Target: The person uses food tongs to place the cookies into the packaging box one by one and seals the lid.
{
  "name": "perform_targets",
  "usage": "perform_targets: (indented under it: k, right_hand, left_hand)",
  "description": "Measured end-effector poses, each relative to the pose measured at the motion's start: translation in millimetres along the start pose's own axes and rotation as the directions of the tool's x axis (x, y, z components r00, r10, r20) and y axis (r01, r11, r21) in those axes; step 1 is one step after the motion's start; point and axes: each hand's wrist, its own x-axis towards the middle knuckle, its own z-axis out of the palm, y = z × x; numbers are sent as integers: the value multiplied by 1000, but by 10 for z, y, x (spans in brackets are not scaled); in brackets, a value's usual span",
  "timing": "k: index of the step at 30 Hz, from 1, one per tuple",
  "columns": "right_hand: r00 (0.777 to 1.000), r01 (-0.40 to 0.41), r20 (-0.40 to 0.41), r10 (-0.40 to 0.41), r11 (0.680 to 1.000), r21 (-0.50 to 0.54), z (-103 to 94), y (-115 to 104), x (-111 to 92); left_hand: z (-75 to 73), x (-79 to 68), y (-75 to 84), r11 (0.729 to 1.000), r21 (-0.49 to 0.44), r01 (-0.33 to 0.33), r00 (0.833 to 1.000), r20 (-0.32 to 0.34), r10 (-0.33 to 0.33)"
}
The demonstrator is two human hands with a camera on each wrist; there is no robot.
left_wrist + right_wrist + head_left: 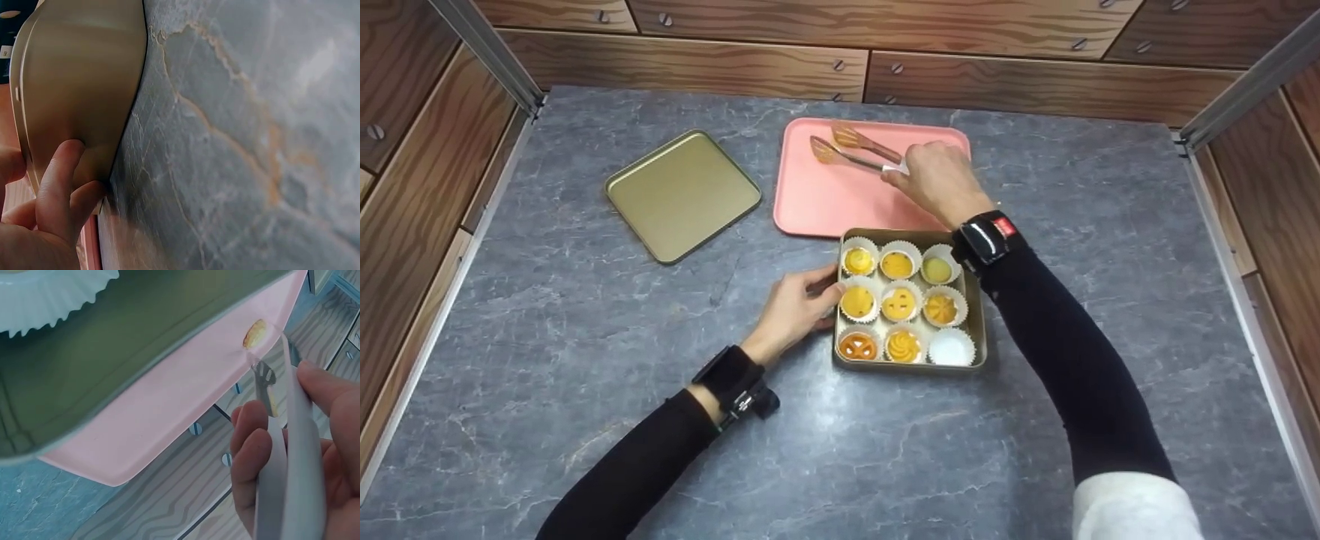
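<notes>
My right hand (941, 180) grips a pair of tongs (870, 157) with pale handles, held over a pink tray (840, 199). Close to the tongs' tips in the right wrist view, a small golden pastry (255, 334) is on that tray. My left hand (795, 307) holds the left wall of a square gold tin (976, 322), its thumb at the rim and its fingertips against the outside. Inside the tin, rows of white paper cups hold several yellow and orange pastries (899, 304). The front right paper cup (952, 349) has only white showing.
A gold lid (682, 199) lies on the grey marbled table (585, 360), left of the pink tray. The tin stands directly in front of the tray. Wood-patterned panels (750, 67) enclose the back and sides.
</notes>
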Motion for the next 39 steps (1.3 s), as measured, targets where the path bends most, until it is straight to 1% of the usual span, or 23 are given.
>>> perform_targets:
  k: [4,6,13,18,22,30,35,39]
  right_hand:
    - [999,-25,25,26,1000,-15,28,1,-1]
    - [999,-28,18,28,1000,-10,36,7,-13]
    - [999,14,-34,-14,1000,10,42,64,-100]
    - [1000,0,-16,1,999,54,43,111,-137]
    - [1000,-14,3,14,998,66,47,134,-141]
    - [1000,-10,-27,12,997,80,49,154,-171]
    - [999,-12,-45,17,994,111,16,197,-252]
    - [999,-15,-38,21,990,142,-64,267,-370]
  left_hand:
    - [6,1,-4,1000,-6,-18,1000,-1,18]
    - [5,0,-3,1000,-9,-16,1000,-1,16]
    - [-10,-9,7,1000,1,6,1000,-8,-6]
    - [-11,-13,17,1000,5,12,1000,-8,-12]
    - [2,-9,17,1000,4,12,1000,-1,-12]
    - [16,-6,1,1000,23,7,1000,-3,-7]
    - [9,-9,3,999,41,-3,1000,-12,4]
    - [-5,-6,7,999,40,6,1000,-9,-5]
